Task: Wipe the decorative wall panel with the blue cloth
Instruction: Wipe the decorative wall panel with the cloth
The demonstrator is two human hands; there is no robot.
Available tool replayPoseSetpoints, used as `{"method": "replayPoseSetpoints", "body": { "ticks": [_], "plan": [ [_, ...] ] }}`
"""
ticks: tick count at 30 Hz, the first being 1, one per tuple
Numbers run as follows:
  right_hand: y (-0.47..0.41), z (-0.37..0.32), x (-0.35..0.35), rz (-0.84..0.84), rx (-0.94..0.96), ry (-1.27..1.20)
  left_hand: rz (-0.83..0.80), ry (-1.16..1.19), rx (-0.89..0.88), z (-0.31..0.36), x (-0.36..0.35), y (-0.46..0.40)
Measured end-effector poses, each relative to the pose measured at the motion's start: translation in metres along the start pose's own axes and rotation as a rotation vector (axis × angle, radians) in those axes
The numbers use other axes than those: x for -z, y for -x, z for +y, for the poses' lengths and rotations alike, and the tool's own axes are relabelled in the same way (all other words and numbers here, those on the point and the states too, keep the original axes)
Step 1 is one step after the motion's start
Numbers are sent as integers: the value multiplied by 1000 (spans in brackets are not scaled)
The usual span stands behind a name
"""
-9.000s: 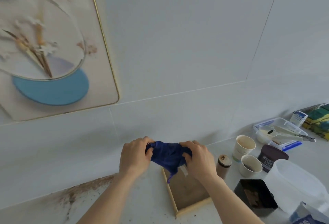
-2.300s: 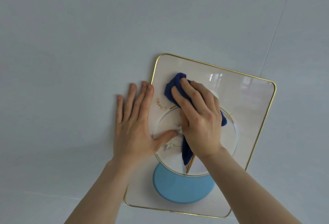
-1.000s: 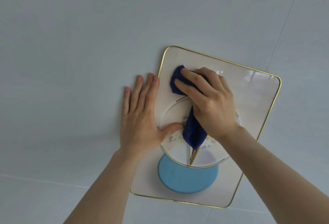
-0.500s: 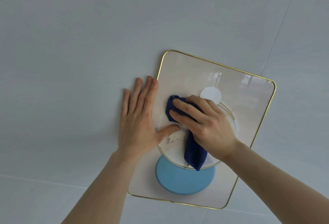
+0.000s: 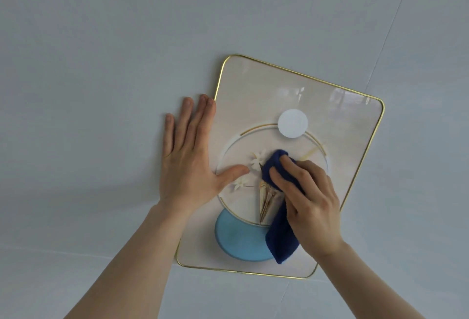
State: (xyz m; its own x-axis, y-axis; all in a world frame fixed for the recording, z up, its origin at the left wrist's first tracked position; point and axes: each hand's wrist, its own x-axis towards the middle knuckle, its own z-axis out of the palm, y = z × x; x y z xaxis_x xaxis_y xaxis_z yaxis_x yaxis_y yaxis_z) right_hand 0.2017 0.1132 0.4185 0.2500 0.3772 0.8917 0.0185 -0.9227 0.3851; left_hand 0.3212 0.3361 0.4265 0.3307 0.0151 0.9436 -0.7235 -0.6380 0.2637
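The decorative wall panel (image 5: 337, 126) hangs on the pale wall, cream with a gold rim, a ringed flower picture, a white disc and a light blue circle. My right hand (image 5: 308, 202) presses the dark blue cloth (image 5: 280, 240) against the panel's lower middle, over the ring; the cloth's loose end hangs down past the blue circle. My left hand (image 5: 189, 156) lies flat and open across the panel's left edge, fingers on the wall, thumb on the panel.
Pale grey wall tiles (image 5: 101, 65) surround the panel, with a thin joint line running diagonally at the upper right (image 5: 385, 47) and another low on the left.
My right hand has slid the cloth down and to the right, from the panel's upper left to its lower middle. The white disc is uncovered. My left hand has stayed put.
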Motion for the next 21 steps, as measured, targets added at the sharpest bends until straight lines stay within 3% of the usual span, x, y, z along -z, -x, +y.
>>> {"method": "replayPoseSetpoints", "body": {
  "ticks": [10,16,19,21],
  "plan": [
    [27,-25,15,-121,-107,-18,-70,45,71,15,12,1],
    [-6,-42,50,-450,-299,-33,-192,81,152,41,47,15],
    [-11,-43,66,-608,-427,-172,-216,94,135,59,65,31],
    [-4,-43,78,-626,-596,-330,-255,88,140,70,73,41]
  ]
}}
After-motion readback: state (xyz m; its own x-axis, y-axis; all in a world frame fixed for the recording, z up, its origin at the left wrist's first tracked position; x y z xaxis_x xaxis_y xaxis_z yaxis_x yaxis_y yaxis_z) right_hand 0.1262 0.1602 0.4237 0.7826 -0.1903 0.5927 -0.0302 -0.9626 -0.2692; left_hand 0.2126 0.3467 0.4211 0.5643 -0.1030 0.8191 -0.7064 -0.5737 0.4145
